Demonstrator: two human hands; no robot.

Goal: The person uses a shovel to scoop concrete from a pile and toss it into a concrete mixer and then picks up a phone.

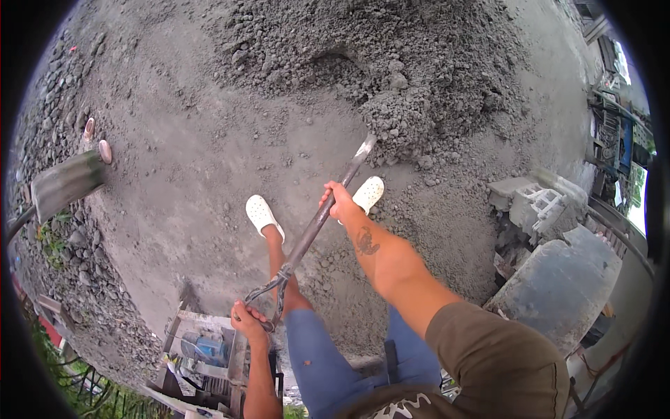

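A shovel (315,227) slants across my front, from lower left up to the edge of a grey pile of sand and gravel (447,63). My left hand (249,321) is closed round the forked handle at its near end. Farther along, my right hand (339,201) wraps the shaft, just beside my right foot. The pale metal neck of the shovel reaches into the loose grey material, which hides the blade.
I stand in white clogs (264,214) on dusty ground. At right are broken concrete blocks (537,206) and a grey sheet (558,286). A machine with a blue motor (209,348) stands at lower left. Stones (91,279) and a grey slab (68,185) lie at far left.
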